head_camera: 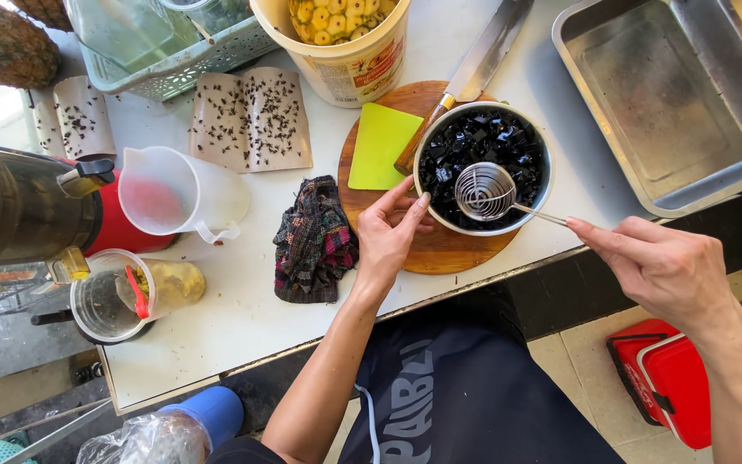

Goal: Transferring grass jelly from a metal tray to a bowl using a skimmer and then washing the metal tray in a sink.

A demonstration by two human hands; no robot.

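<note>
Two bare hands work at a metal bowl (483, 168) of black jelly cubes that sits on a round wooden board (440, 245). The left hand (391, 230) rests open against the bowl's near rim, fingertips touching the metal, gripping nothing. The right hand (659, 266) pinches the thin wire handle of a spiral skimmer (485, 191) between thumb and fingers, closed on it; the skimmer's coiled head lies on the jelly cubes in the bowl, just beyond the left hand's fingertips. Just above the left hand a yellow-green scraper (379, 146) lies on the board, and a large knife (465, 82) reaches away from the bowl's far rim. Beside the left wrist lies a crumpled plaid cloth (313, 241). Farther off on that side stand a clear plastic jug (178, 193) and a red juicer (36, 210). Beyond the right hand sits an empty steel tray (663, 94); below it, a red box (667, 378) stands on the floor.
</note>
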